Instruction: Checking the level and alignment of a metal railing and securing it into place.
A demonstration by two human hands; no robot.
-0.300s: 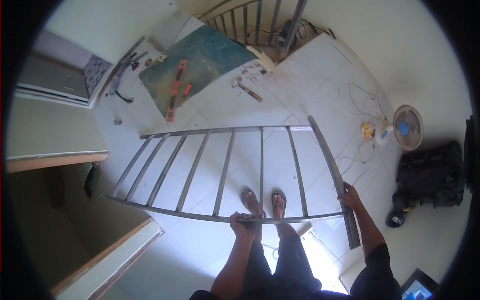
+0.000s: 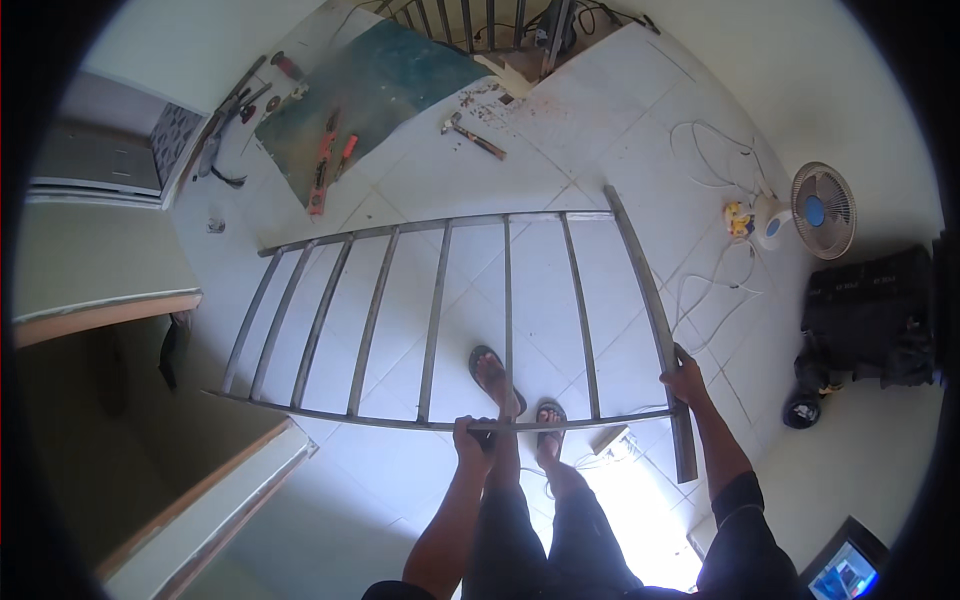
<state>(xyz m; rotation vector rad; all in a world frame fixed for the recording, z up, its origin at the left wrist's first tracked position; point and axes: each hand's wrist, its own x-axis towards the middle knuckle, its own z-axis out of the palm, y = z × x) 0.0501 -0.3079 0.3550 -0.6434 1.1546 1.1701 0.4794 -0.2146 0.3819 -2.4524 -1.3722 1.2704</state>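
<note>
A grey metal railing panel [image 2: 437,318] with several bars between two long rails is held in front of me above the tiled floor. My left hand [image 2: 474,441] is closed round its near rail, left of the middle. At the panel's right end, my right hand [image 2: 684,376] grips the thicker post [image 2: 645,280], which sticks out past both rails. The panel's left end is free of my hands. My sandalled feet [image 2: 495,375] show between and below the bars, the left one farther forward.
Beyond the panel lie a green sheet [image 2: 375,90], a red spirit level [image 2: 323,165] and a hammer [image 2: 474,137]. A fixed railing [image 2: 470,25] stands at the far side. On the right are a fan [image 2: 824,211], loose cables [image 2: 715,300] and a black bag [image 2: 868,315]. A dark opening [image 2: 110,440] lies left.
My left foot has stepped forward. The panel, in both hands, has swung slightly left, and the floor things have shifted in view as I move.
</note>
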